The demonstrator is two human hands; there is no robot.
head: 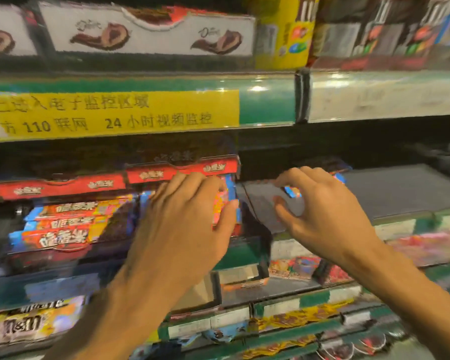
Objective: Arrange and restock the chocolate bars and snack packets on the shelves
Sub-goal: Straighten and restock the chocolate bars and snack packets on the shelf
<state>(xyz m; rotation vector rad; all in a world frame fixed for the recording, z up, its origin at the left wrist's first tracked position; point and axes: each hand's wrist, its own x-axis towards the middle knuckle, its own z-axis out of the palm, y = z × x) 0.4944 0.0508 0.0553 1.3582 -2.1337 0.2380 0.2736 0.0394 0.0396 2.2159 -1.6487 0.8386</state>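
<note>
Presently the restocking is partly done. The left hand (185, 219) grips a stack of chocolate bars (225, 203) in the red display box (182, 170), fingers curled over the top, thumb at the side. Left of it, a second box (60, 187) holds bars. The right hand (320, 203), fingers curled, appears to pinch a blue-wrapped bar (292, 191) over the bare grey shelf (400, 188); blur prevents certainty. That right section remains to be filled.

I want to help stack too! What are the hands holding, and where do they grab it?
The left hand grips a stack of chocolate bars by its right end. The right hand reaches toward a blue packet; a hold cannot be told.
</note>
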